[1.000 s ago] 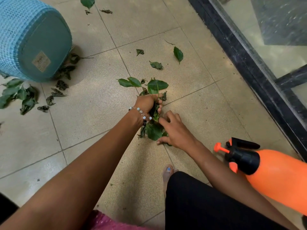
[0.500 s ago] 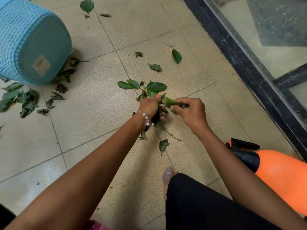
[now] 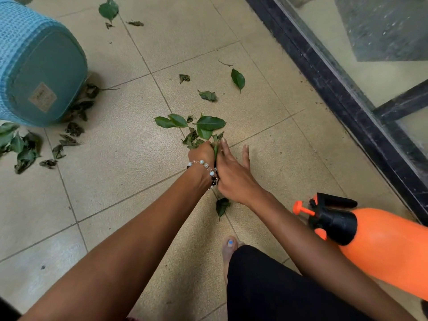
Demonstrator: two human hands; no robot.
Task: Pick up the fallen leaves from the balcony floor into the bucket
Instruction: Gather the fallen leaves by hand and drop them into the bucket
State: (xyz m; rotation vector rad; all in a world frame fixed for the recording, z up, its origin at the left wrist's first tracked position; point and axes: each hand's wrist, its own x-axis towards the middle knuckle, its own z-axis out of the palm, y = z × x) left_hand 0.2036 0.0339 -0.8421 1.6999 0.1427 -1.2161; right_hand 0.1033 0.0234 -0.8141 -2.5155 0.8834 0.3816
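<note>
Green fallen leaves (image 3: 209, 126) lie in a loose cluster on the tiled floor just beyond my hands. My left hand (image 3: 201, 155), with a bead bracelet at the wrist, is closed around a bunch of leaves. My right hand (image 3: 232, 172) presses against it from the right, fingers stretched forward and flat. A single leaf (image 3: 221, 206) lies just below my right wrist. The blue bucket (image 3: 34, 72) lies tipped on its side at the upper left, its base facing me, with more leaves (image 3: 22, 147) scattered around it.
An orange spray bottle (image 3: 382, 246) with a black head lies on the floor at the right. A dark door frame (image 3: 342, 93) with glass runs diagonally along the right. A few single leaves (image 3: 238, 78) lie farther out. My foot (image 3: 229, 247) and black-clad knee are at the bottom.
My right hand let go of the leaf it was passing over and now lies open against my left hand, which still grips its bunch. One leaf stays on the floor below.
</note>
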